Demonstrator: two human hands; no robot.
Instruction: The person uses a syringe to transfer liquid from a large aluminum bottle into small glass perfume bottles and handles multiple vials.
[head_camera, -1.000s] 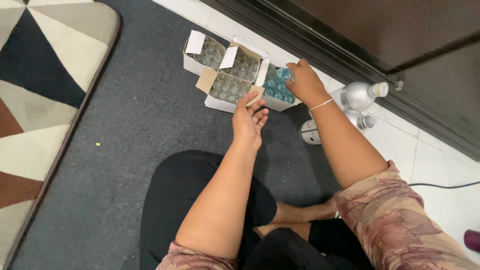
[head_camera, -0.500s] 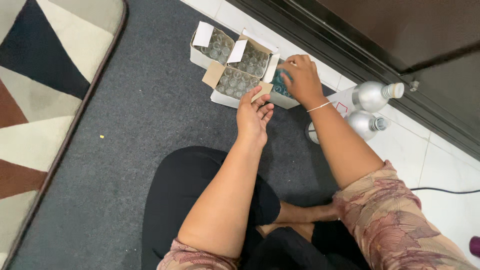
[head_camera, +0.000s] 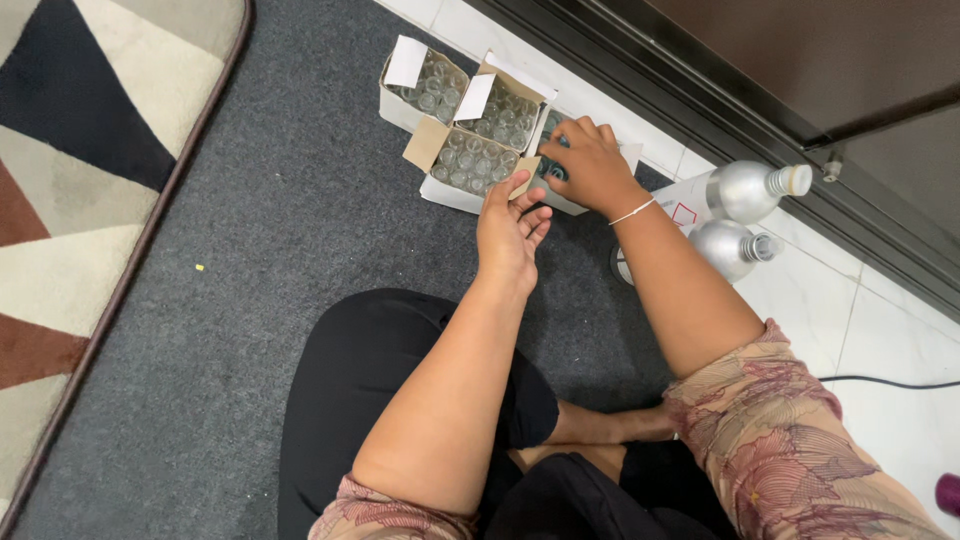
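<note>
Four open cardboard boxes of upright clear glass jars are ranged diagonally at upper centre. The right hand is curled into the blue-tinted box, grip hidden. The left hand is held fingers apart, touching a flap.

Four small white cardboard boxes with their flaps folded open sit pressed together on the dark grey carpet, close to the white floor tiles. Three of them stand upright and are packed tight with small clear glass jars seen from above, mouths up, in neat rows. The fourth box, at the right of the cluster, holds small blue-tinted glass jars, mostly hidden under the right hand, while the left hand touches the brown flap of the nearest box.
</note>
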